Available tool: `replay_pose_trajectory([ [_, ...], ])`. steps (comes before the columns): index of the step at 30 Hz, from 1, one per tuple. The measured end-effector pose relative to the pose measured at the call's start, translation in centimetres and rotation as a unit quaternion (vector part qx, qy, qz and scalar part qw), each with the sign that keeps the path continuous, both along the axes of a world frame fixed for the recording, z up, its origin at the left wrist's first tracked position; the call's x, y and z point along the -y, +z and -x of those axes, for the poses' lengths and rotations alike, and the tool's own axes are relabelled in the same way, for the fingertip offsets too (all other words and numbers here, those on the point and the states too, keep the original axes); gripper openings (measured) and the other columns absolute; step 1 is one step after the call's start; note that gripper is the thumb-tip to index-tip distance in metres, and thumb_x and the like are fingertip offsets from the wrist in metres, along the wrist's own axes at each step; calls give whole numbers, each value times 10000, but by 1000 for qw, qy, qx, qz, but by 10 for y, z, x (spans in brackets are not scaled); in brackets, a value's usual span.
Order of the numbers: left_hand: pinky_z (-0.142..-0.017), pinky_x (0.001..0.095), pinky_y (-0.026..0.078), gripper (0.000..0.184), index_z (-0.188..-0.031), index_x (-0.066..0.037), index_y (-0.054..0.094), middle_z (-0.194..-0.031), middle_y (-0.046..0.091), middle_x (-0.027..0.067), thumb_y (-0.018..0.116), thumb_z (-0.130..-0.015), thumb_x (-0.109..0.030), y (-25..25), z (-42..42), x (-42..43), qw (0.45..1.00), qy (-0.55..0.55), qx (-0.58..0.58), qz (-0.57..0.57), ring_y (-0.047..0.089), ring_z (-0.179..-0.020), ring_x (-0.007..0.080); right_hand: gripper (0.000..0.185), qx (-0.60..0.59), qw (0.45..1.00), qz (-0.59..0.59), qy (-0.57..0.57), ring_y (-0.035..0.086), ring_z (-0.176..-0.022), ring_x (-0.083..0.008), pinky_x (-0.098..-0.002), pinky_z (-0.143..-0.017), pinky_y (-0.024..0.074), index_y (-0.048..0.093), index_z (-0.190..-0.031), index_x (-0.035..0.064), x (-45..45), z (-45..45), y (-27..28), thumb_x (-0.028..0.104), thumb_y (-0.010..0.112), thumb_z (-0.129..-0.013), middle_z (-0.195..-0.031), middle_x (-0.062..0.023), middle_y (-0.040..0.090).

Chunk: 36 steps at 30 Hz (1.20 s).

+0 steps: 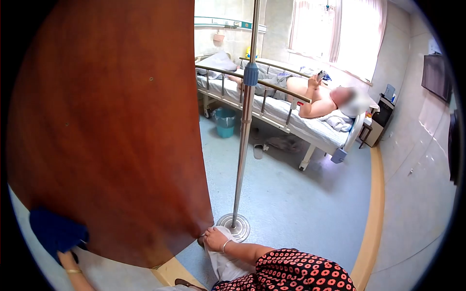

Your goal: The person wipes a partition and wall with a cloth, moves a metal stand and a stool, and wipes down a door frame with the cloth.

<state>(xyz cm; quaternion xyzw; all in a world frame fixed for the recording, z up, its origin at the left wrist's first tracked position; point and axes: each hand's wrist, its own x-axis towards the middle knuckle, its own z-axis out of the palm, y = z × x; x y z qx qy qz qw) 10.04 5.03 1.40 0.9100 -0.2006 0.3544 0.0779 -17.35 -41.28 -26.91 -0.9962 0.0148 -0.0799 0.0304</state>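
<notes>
At the lower left, my left hand [64,257] holds a bunched dark blue cloth [56,230] against the lower part of a large reddish-brown door [111,126]. My right hand [215,238] is bent over white fabric [225,264] beside the door's lower corner, its fingers close together. Whether this fabric is a loose cloth or clothing is hard to tell. Just beyond that hand is the round metal base [242,232] of an upright pole [241,165] with a blue collar. A black sleeve with a red pattern [303,269] covers my right upper arm.
Behind the pole, a person [318,106] lies on a railed, wheeled bed [310,136], holding a phone [320,76]. A teal bin [224,127] and a slipper [258,151] are on the blue floor [296,203]. At the right runs a wall [412,169] with a tan skirting [376,203].
</notes>
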Motion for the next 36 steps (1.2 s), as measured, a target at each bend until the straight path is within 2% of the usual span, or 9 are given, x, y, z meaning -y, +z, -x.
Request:
replay_pose_trajectory([
  [3, -1022, 382, 265, 500, -1209, -72, 476, -1267, 449, 149, 525, -821, -382, -23, 8, 39, 998, -48, -37, 24, 383, -1198, 314, 199, 9, 1000, -2, -10, 503, -888, -229, -371, -756, 400, 632, -780, 76, 10, 7, 2, 222, 498, -759, -867, -63, 570],
  [9, -1011, 380, 281, 486, -1196, -73, 485, -1249, 463, 150, 527, -819, -377, 10, -3, 85, 994, -99, 7, 36, 399, -1183, 316, 202, 3, 1000, 6, -28, 518, -869, -220, -349, -736, 412, 629, -788, 76, 16, 16, 13, 231, 505, -751, -846, -53, 578],
  [15, -1000, 378, 297, 472, -1182, -73, 495, -1232, 476, 150, 528, -818, -372, 131, -28, 98, 979, -78, 189, 8, 414, -1168, 318, 161, 24, 999, -17, -46, 568, -784, -246, -384, -693, 446, 628, -700, 79, 23, 4, 4, 194, 518, -729, -730, -64, 593],
  [16, -998, 378, 299, 470, -1180, -74, 497, -1229, 479, 150, 528, -817, -371, 156, -25, 92, 974, -57, 218, -7, 417, -1165, 318, 156, -42, 992, -63, -96, 576, -773, -260, -384, -704, 454, 634, -678, 77, 23, -2, 0, 175, 521, -721, -725, -91, 609],
  [18, -994, 378, 305, 465, -1175, -74, 500, -1223, 483, 151, 528, -817, -369, 200, -28, 99, 963, -26, 268, -24, 422, -1160, 319, 179, -44, 996, -60, -52, 598, -765, -278, -392, -702, 465, 642, -667, 62, 30, -7, 8, 207, 540, -693, -736, -126, 629],
  [20, -991, 377, 310, 461, -1171, -74, 503, -1217, 488, 151, 529, -816, -367, 237, -30, 111, 950, -4, 309, -38, 427, -1155, 320, 270, -79, 987, -74, -117, 593, -833, -294, -422, -755, 447, 656, -710, 53, 33, -17, 6, 287, 521, -705, -786, -146, 634],
  [23, -985, 376, 318, 454, -1164, -74, 508, -1209, 495, 151, 529, -815, -365, 258, -34, 133, 944, 12, 327, -42, 435, -1147, 321, 305, -110, 987, -43, -108, 586, -876, -281, -422, -769, 449, 670, -787, 59, 36, -25, 13, 314, 506, -755, -869, -137, 637],
  [31, -971, 374, 339, 436, -1146, -76, 521, -1185, 513, 152, 531, -813, -358, 202, -17, 185, 950, -40, 308, -11, 456, -1127, 323, 300, -156, 983, -35, -93, 578, -937, -253, -421, -780, 449, 684, -841, 92, 36, -37, 36, 331, 507, -801, -935, -93, 646],
  [36, -962, 372, 352, 425, -1134, -76, 529, -1171, 525, 153, 532, -812, -353, 80, 7, 231, 971, -161, 170, 44, 469, -1114, 325, 311, -171, 980, -37, -98, 575, -950, -245, -415, -785, 445, 685, -859, 95, 32, -40, 35, 345, 510, -799, -956, -90, 643],
])
